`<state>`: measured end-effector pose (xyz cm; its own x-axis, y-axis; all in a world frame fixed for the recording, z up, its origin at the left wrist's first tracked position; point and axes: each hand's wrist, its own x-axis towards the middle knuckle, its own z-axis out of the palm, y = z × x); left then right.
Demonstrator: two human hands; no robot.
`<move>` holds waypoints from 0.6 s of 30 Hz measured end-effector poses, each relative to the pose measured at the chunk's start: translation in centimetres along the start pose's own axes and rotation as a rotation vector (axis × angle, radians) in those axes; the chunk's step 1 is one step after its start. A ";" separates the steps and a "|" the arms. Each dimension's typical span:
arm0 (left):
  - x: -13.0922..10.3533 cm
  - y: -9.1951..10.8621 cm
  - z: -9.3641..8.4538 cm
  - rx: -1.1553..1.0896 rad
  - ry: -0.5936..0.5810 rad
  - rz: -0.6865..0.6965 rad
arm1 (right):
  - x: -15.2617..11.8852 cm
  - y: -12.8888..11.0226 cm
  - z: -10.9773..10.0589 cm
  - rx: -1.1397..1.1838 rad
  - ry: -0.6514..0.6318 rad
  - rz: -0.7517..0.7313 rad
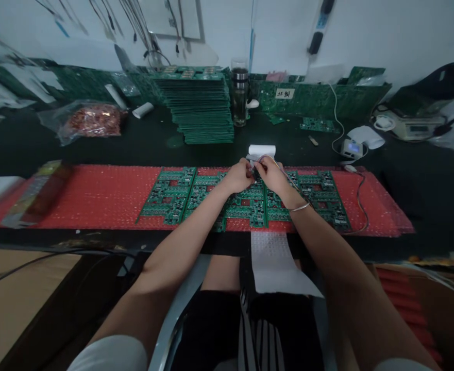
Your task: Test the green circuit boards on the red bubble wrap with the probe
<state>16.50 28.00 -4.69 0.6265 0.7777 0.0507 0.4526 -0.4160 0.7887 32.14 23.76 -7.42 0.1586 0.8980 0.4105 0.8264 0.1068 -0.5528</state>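
Over green circuit boards (168, 195) on red bubble wrap (103, 196), the left hand (239, 176) and right hand (273, 175) sit close together, fingers narrowed, thin wires (289, 181) by the right one, what either grips too small to tell

Dim, cool light leaves the wall (227, 31) palest and the table (141, 149) nearly black. Faint, soft shadows show beside the hanging wires (137, 23), and the plastic bag (62, 121) catches small glints. Blur smears the brown block (43, 196) at left; the green boards (165, 196) look soft in fine detail. The wide lens stretches the arms (188, 242) toward the murky lower corners.
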 end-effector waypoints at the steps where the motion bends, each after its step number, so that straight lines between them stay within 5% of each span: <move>1: 0.1 0.0 -0.1 0.015 -0.008 -0.004 | 0.0 0.0 0.0 -0.001 -0.006 0.006; 8: -0.3 1.8 -0.4 0.229 -0.010 -0.050 | -0.1 -0.2 -0.1 0.010 -0.019 0.020; 14: -3.7 1.2 -0.2 0.383 0.106 0.333 | -0.1 0.0 0.3 0.036 0.053 0.001; 18: -5.3 0.6 0.0 0.579 0.066 0.406 | 0.0 -0.2 0.1 0.036 0.080 0.011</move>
<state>13.43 23.61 -4.48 0.7857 0.5274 0.3234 0.4674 -0.8485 0.2481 31.90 23.81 -7.33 0.2117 0.8623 0.4601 0.8045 0.1135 -0.5830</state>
